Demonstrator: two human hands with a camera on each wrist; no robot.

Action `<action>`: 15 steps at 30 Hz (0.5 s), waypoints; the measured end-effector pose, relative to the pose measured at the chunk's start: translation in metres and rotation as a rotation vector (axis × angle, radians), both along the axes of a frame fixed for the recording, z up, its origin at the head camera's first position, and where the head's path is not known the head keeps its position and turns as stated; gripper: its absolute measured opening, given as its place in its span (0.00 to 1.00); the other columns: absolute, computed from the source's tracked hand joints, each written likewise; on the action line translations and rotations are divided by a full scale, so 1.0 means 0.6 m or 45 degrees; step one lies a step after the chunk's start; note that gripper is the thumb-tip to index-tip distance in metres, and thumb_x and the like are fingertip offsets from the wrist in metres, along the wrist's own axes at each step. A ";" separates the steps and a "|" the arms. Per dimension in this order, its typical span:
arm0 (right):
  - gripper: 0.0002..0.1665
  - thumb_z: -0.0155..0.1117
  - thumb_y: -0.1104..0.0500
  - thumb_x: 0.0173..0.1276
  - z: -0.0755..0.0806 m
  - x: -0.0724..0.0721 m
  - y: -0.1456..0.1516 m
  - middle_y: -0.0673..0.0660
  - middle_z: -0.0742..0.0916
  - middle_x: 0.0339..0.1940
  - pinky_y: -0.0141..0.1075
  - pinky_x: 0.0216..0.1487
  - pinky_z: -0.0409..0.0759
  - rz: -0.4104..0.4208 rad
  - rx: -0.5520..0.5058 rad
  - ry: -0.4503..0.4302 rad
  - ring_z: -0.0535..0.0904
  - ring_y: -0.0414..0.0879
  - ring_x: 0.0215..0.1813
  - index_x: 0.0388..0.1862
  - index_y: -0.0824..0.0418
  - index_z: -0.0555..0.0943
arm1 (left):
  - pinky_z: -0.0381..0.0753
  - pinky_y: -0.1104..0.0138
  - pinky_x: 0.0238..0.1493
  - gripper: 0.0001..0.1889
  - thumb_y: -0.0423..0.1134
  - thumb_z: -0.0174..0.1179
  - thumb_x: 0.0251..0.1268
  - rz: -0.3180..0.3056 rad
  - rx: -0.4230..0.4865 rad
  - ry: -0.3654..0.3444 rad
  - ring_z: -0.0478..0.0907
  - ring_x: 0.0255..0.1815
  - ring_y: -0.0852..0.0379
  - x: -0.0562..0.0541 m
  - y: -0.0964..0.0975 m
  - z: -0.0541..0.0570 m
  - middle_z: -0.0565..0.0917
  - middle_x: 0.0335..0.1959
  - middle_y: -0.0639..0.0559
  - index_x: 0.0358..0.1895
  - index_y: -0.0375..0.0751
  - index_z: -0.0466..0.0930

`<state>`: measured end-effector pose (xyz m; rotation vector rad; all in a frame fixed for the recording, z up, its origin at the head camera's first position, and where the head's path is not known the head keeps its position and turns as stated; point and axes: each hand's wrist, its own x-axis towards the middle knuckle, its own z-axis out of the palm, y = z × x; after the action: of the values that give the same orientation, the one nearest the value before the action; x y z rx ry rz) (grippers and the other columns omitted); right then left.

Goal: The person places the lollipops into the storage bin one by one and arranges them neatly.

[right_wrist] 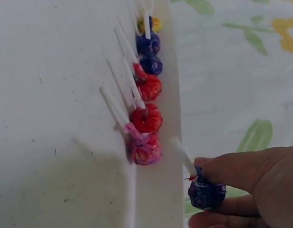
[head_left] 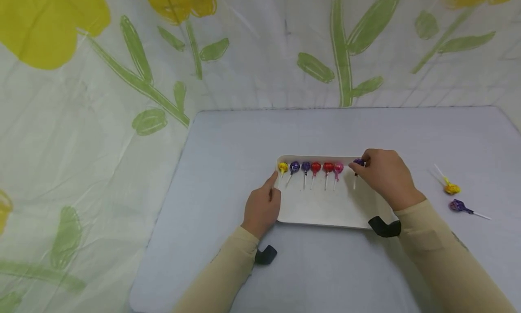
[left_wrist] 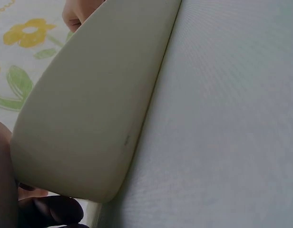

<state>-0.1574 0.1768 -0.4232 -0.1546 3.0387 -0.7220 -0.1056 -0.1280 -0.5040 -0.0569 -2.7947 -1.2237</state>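
A shallow white tray (head_left: 325,209) lies on the table, with several wrapped lollipops in a row along its far wall. From the left come a yellow lollipop (head_left: 283,168), two purple ones, two red ones, and a pink lollipop (head_left: 338,168). My right hand (head_left: 384,175) pinches a purple lollipop (right_wrist: 207,194) by its wrapped head, above the tray's far right part, stick pointing toward me. My left hand (head_left: 262,209) holds the tray's left edge, its index finger stretched along the rim. In the left wrist view the tray's outer wall (left_wrist: 89,104) hides part of that hand.
Right of the tray, a yellow lollipop (head_left: 452,187) and a purple lollipop (head_left: 459,206) lie loose on the pale table (head_left: 228,145). A sheet with a yellow-and-green flower print (head_left: 260,78) hangs behind the table and to its left. Black wrist mounts (head_left: 384,227) stick out from both sleeves.
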 end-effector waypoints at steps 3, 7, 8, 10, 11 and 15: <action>0.21 0.73 0.50 0.71 -0.003 -0.005 -0.002 0.59 0.88 0.27 0.39 0.24 0.72 0.016 -0.008 -0.003 0.77 0.50 0.26 0.38 0.70 0.87 | 0.55 0.67 0.19 0.29 0.41 0.46 0.75 0.002 0.004 -0.009 0.53 0.15 0.63 0.000 0.000 0.001 0.60 0.13 0.60 0.78 0.47 0.71; 0.22 0.72 0.50 0.71 -0.009 -0.012 -0.002 0.58 0.87 0.26 0.39 0.24 0.72 0.016 -0.004 -0.031 0.76 0.50 0.26 0.37 0.70 0.87 | 0.55 0.67 0.19 0.29 0.41 0.46 0.75 0.001 0.000 -0.003 0.53 0.15 0.63 0.000 0.000 0.002 0.60 0.13 0.61 0.78 0.48 0.72; 0.22 0.72 0.50 0.71 -0.011 -0.013 -0.003 0.58 0.87 0.26 0.39 0.24 0.72 0.016 0.002 -0.039 0.76 0.50 0.26 0.38 0.71 0.87 | 0.55 0.67 0.19 0.29 0.40 0.47 0.75 0.000 -0.001 0.002 0.53 0.15 0.63 0.000 0.000 0.001 0.60 0.13 0.61 0.78 0.47 0.72; 0.22 0.72 0.50 0.71 -0.013 -0.016 -0.003 0.58 0.87 0.27 0.39 0.24 0.72 0.016 0.018 -0.055 0.76 0.50 0.26 0.38 0.71 0.87 | 0.55 0.67 0.19 0.29 0.40 0.47 0.75 0.001 -0.002 0.011 0.52 0.15 0.63 0.001 0.000 0.002 0.60 0.13 0.61 0.78 0.47 0.72; 0.22 0.72 0.50 0.70 -0.014 -0.018 -0.004 0.59 0.88 0.27 0.39 0.24 0.72 0.017 0.027 -0.060 0.77 0.50 0.27 0.38 0.71 0.87 | 0.55 0.67 0.19 0.29 0.40 0.47 0.75 0.001 -0.002 0.012 0.52 0.15 0.63 0.001 -0.001 0.001 0.60 0.13 0.61 0.78 0.47 0.72; 0.21 0.73 0.49 0.69 -0.017 -0.024 -0.006 0.61 0.89 0.31 0.39 0.23 0.72 0.016 0.075 -0.086 0.78 0.51 0.28 0.39 0.70 0.88 | 0.55 0.67 0.19 0.29 0.40 0.47 0.75 0.001 -0.007 0.013 0.53 0.16 0.63 0.000 -0.001 0.001 0.60 0.13 0.61 0.78 0.47 0.72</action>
<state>-0.1717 0.1732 -0.4332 -0.1449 2.9881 -0.6234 -0.1054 -0.1286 -0.5034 -0.0621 -2.7891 -1.2123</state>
